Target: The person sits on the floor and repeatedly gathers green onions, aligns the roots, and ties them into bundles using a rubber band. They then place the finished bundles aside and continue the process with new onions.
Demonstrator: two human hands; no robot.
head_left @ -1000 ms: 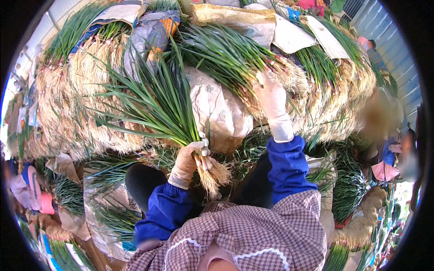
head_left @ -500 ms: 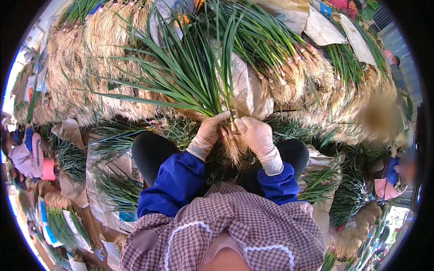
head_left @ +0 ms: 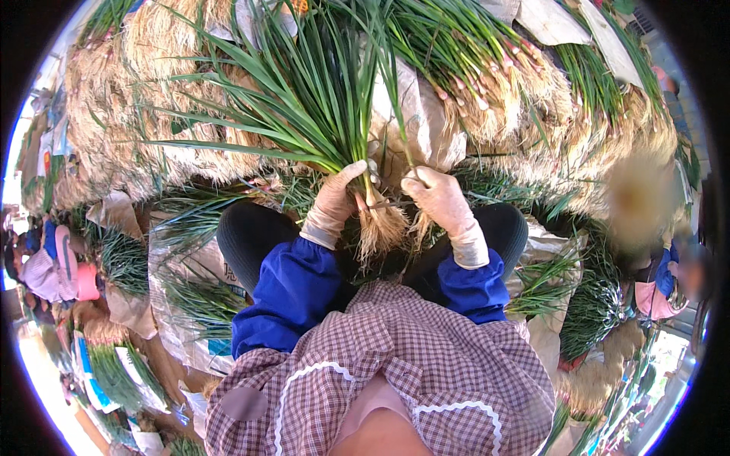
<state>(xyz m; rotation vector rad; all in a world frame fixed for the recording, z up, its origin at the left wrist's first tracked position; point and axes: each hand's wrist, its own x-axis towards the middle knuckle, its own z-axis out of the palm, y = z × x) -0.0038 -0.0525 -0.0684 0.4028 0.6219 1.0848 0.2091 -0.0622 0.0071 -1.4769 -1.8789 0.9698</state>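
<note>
My left hand (head_left: 333,201), in a pale glove, is closed around a fanned bunch of green garlic (head_left: 323,114) just above the bulbs. Its long flat leaves spread up and to the left, and pale stringy roots (head_left: 382,226) hang below. To the right, my right hand (head_left: 445,201), gloved alike, pinches a single thin garlic stalk (head_left: 401,125) near its base. A wisp of roots dangles below those fingers. The single stalk stands apart from the bunch at its base, while its upper leaves lie close to the others.
Ahead lies a long bank of rooted garlic bundles (head_left: 487,68), with whitish sacking (head_left: 418,125) among them. Loose leaves lie on a woven sack (head_left: 171,304) at my left. Other people (head_left: 57,262) are at the far left and far right edges.
My right hand has moved away from the bunch to the right, taking a single stalk with it. The bunch in my left hand has shifted slightly left and up.
</note>
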